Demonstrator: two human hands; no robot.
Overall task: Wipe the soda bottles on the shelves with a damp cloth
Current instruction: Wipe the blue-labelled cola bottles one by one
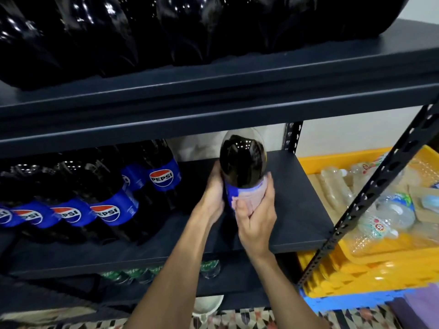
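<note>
Centrally, a dark soda bottle [242, 162] is held over the middle shelf [299, 210], just at 12 o'clock from both hands. Its blue label is largely covered, and no writing can be read on it. The bottle's left side is grasped by the left hand [212, 198], fingers curled round it. A pink cloth [249, 195] is pressed against the label by the right hand [257, 222], whose fingers are wrapped over the cloth and round the bottle's right side. The bottle's base is hidden by the hands, so it cannot be told whether it rests on the board.

At 9 o'clock from the held bottle, a row of Pepsi bottles [111, 212] is lined up on the same shelf; "PEPSI" is read on the red, white and blue roundels of their blue labels. They are filled with dark liquid.

At 12 o'clock, the top shelf [237, 91] is loaded with glossy dark bottles [166, 27], their labels out of sight.

At 3 o'clock, beyond the shelf post, a yellow crate [356, 269] is filled with clear plastic bottles [392, 212], seemingly empty; their labels are too blurred to read. Under it a blue crate [344, 302] is seen.

At 7 o'clock, green-labelled bottles [133, 274] are glimpsed on the shelf below.
</note>
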